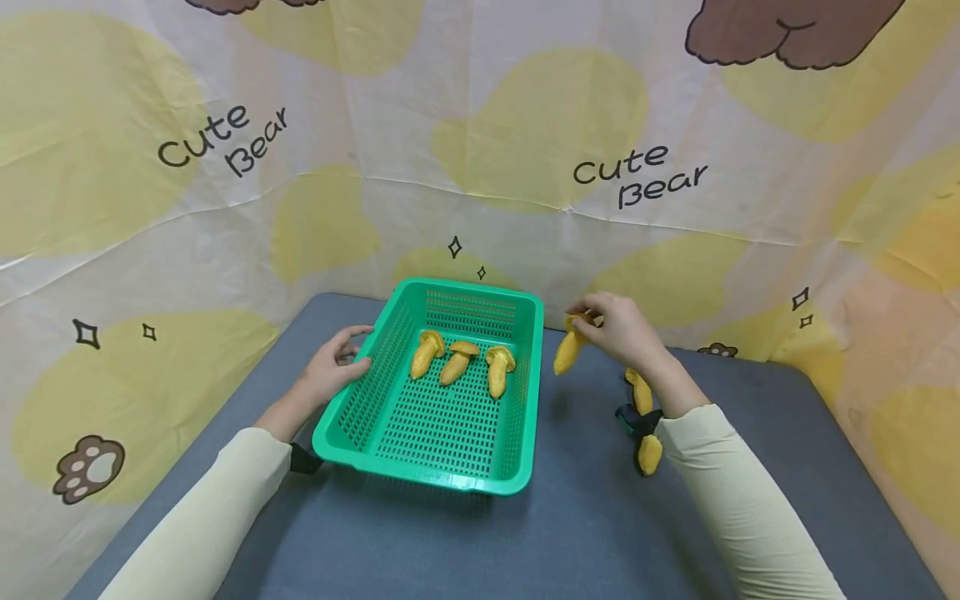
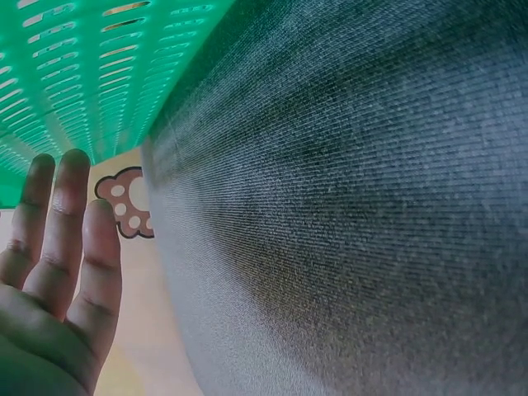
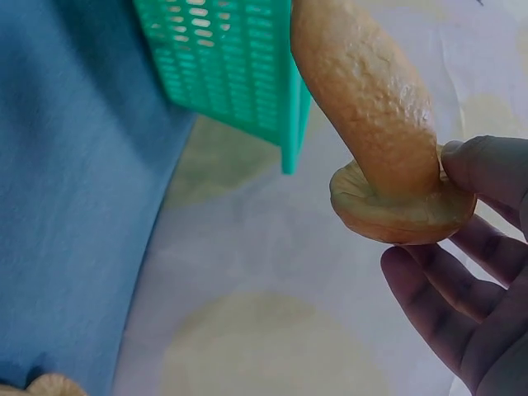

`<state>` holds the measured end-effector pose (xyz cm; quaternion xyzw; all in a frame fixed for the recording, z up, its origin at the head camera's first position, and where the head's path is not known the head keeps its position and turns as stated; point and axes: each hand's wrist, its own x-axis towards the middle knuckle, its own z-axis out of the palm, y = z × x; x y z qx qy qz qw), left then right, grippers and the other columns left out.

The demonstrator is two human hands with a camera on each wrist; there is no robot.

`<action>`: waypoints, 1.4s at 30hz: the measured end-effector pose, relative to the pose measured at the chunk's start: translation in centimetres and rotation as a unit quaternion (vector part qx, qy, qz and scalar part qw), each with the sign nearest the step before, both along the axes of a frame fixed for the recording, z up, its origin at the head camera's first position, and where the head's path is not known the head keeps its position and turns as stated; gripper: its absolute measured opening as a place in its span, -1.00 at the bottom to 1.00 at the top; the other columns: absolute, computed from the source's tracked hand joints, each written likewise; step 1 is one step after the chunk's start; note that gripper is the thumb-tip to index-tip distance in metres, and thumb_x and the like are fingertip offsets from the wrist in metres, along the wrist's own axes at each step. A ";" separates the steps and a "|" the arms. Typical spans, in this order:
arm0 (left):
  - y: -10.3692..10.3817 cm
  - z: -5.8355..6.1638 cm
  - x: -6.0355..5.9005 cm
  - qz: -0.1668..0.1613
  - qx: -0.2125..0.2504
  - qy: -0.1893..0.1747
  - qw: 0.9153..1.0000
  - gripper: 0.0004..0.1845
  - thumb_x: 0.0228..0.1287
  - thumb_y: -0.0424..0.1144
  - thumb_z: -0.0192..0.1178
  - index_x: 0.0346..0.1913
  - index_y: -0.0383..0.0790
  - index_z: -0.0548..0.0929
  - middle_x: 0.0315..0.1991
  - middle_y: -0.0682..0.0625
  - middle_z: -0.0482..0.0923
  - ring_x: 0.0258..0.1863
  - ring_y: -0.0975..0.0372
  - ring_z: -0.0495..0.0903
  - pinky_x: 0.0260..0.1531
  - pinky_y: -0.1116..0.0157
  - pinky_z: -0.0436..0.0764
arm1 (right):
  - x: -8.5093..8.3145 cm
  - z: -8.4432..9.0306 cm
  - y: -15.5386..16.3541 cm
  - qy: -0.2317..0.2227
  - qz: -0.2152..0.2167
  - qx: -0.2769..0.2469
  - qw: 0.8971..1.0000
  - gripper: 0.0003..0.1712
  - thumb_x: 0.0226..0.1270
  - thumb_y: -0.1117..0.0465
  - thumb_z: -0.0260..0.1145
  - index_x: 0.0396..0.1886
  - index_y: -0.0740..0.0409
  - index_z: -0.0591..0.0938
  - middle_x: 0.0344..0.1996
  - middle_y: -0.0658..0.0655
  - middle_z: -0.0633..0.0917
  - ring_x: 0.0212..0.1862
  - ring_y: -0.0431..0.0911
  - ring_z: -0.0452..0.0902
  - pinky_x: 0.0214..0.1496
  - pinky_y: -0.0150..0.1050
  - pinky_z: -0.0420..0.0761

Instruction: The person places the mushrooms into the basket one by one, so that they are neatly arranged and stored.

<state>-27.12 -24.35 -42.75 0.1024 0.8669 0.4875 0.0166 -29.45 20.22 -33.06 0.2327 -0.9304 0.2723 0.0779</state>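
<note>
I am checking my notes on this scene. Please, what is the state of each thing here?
Green basket: upright on the table, holding three mushrooms.
Three mushrooms: lying in the basket.
Held mushroom: lifted, pinched by its cap.
Right hand: pinches that mushroom.
Left hand: rests on the basket's rim.
Two mushrooms: lying on the table.

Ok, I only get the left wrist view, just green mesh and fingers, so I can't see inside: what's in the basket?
Observer: Three mushrooms lie in the basket, toward its far end.
Operator: And the right hand?
Observer: The right hand pinches a fourth mushroom by its cap, in the air just right of the basket.
Operator: Any outside it?
Observer: Two spare mushrooms lie on the table by the right forearm.
</note>
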 end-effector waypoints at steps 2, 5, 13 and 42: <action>0.0 0.0 0.0 -0.001 -0.001 -0.001 1.000 -0.37 0.42 -0.07 0.07 0.49 0.05 0.16 0.33 -0.34 0.28 0.27 -0.28 0.35 0.04 -0.14 0.48 | 0.1 0.2 -0.4 0.003 0.002 -0.004 1.000 -0.77 0.38 0.24 0.25 -0.04 0.18 0.68 -0.08 0.16 0.69 -0.05 0.07 0.62 -0.06 -0.03 0.63; 0.0 0.0 0.0 -0.001 -0.004 -0.004 1.000 -0.37 0.42 -0.08 0.07 0.49 0.07 0.15 0.29 -0.33 0.33 0.25 -0.27 0.39 0.00 -0.10 0.51 | 0.4 0.4 -0.9 0.007 0.006 -0.006 1.000 -0.79 0.37 0.23 0.26 -0.06 0.16 0.69 -0.08 0.15 0.69 -0.06 0.06 0.63 -0.07 -0.04 0.64; 1.1 2.5 1.6 0.001 -0.007 -0.016 1.000 -0.38 0.43 -0.21 0.05 0.49 -0.12 0.15 0.25 -0.39 0.33 0.22 -0.31 0.39 0.00 -0.10 0.50 | 0.7 1.2 -2.8 0.028 0.028 -0.017 0.999 -0.81 0.32 0.23 0.31 -0.12 0.15 0.71 -0.11 0.16 0.70 -0.12 0.03 0.64 -0.12 -0.07 0.64; 0.0 0.0 0.2 0.007 -0.012 0.002 1.000 -0.38 0.41 -0.08 0.08 0.48 0.07 0.17 0.20 -0.32 0.40 0.20 -0.26 0.44 -0.05 -0.05 0.53 | 1.9 2.3 -13.4 -0.015 0.136 -0.033 0.990 -0.80 0.34 0.19 0.29 -0.08 0.06 0.70 -0.11 -0.02 0.71 -0.13 -0.14 0.59 -0.12 -0.29 0.59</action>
